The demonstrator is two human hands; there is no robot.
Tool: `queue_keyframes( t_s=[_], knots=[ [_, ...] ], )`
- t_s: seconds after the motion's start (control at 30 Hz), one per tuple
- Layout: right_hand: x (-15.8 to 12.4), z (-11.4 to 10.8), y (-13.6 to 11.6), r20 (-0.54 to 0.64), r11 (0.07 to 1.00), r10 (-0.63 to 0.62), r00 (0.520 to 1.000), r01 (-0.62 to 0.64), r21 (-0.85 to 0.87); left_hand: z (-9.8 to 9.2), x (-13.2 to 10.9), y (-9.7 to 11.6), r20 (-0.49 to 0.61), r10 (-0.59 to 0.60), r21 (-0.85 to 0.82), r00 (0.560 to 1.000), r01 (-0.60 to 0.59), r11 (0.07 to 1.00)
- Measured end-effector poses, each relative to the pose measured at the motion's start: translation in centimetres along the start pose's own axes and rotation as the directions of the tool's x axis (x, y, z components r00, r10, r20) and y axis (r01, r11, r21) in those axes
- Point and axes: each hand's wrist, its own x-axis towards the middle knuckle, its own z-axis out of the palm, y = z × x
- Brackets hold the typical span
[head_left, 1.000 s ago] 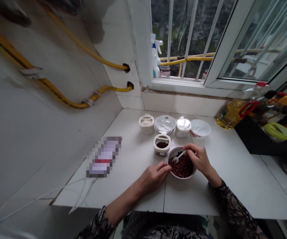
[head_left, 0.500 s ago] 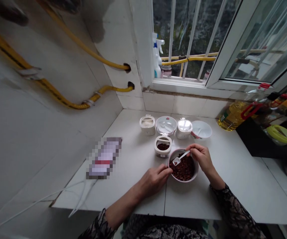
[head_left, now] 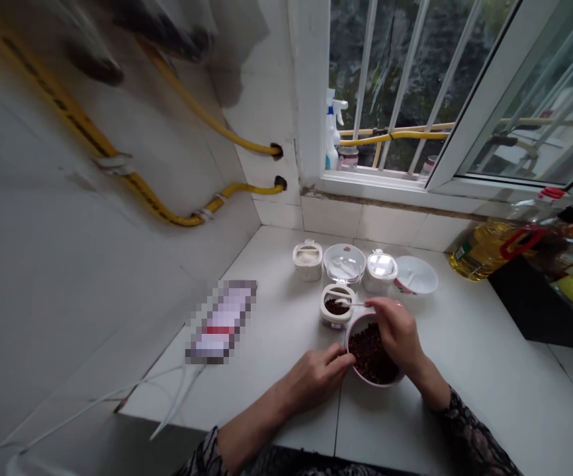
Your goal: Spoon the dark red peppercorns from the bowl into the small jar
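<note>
And here was the right hand [head_left: 399,334], its grip pinched on the handle of a white spoon [head_left: 358,304], stretched over the bowl [head_left: 378,385]! The spoon's tip sat right at the opening of the front jar [head_left: 335,324], dark contents showing inside, that jar just beyond the bowl. Lower down, the left hand [head_left: 317,375] had its grip closed on the bowl's left rim. What a load of dark red-brown flakes [head_left: 370,360] in there, the bowl resting upright on the white desk [head_left: 266,390]! Lined up behind, left to right: a pale-filled jar [head_left: 308,270], a patterned bowl [head_left: 331,255], a lidded jar [head_left: 378,283] and a shallow bowl [head_left: 425,279]. Far right, a bottle of yellow oil [head_left: 478,254] leaned beside a black box [head_left: 519,301].
</note>
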Motion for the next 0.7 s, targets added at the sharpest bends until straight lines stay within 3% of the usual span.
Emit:
queue_keyframes(
  t_s=[0.07, 0.13, 0.37, 0.47, 0.6, 0.7],
  knots=[
    [-0.1, 0.0, 0.0, 0.075, 0.972, -0.203, 0.976, 0.210, -0.101, -0.1, 0.1, 0.1, 0.003, 0.005, 0.017, 1.000, -0.005, 1.000],
    [-0.1, -0.4, 0.0, 0.079, 0.952, -0.269, 0.960, 0.277, -0.126, -0.2, 0.2, 0.1, 0.010, 0.004, 0.033, 1.000, -0.004, 0.999],
    [-0.5, -3.5, 0.1, -0.080, 0.995, -0.059, 0.995, 0.051, -0.088, -0.3, 0.4, 0.2, -0.017, 0.015, 0.031, 1.000, -0.015, 0.999],
    [-0.7, -3.6, 0.9, 0.013, 0.991, -0.051, 0.999, 0.052, -0.122, -0.2, 0.3, 0.2, -0.016, 0.022, 0.037, 1.000, -0.021, 0.999],
    [-0.9, -2.6, 1.7, 0.179, 0.968, -0.107, 0.978, 0.143, -0.204, -0.3, 0.3, 0.1, 0.012, 0.011, 0.055, 1.000, -0.012, 0.998],
    [-1.1, -2.0, 1.7, 0.238, 0.973, -0.086, 0.967, 0.133, -0.187, -0.2, 0.2, 0.0, 0.002, 0.013, 0.051, 1.000, -0.014, 0.999]
  ],
)
